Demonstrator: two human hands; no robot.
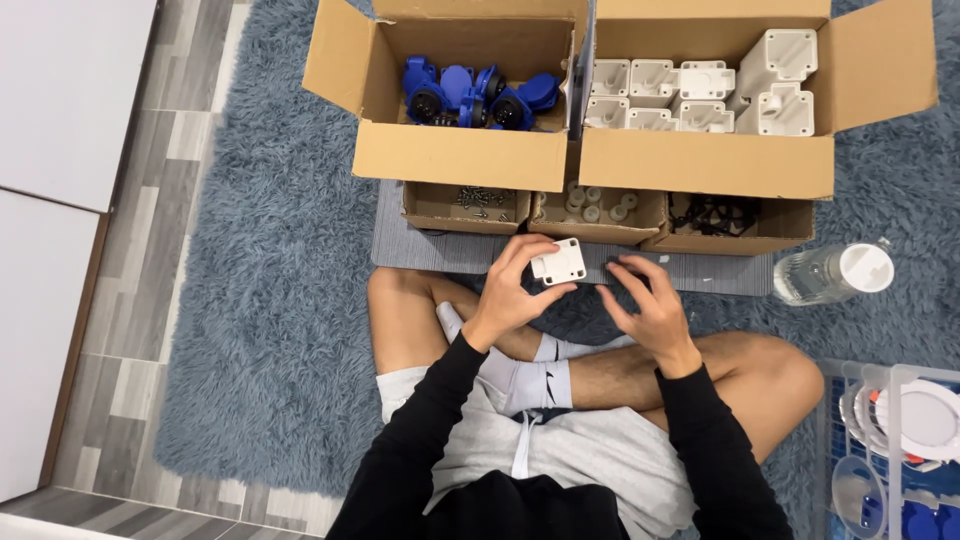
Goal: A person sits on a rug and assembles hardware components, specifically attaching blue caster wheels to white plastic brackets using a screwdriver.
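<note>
the left hand [510,290] pinches a small white plastic box [558,263] above the crossed legs, the right hand [648,300] open just beside it (holding nothing i can see). best keep the box level and gripped by its edges.

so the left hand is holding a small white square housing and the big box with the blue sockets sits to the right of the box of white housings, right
Not quite. The head view shows the left hand does hold the small white housing, but the box of blue sockets sits to the left of the box of white housings, not the right.
</note>
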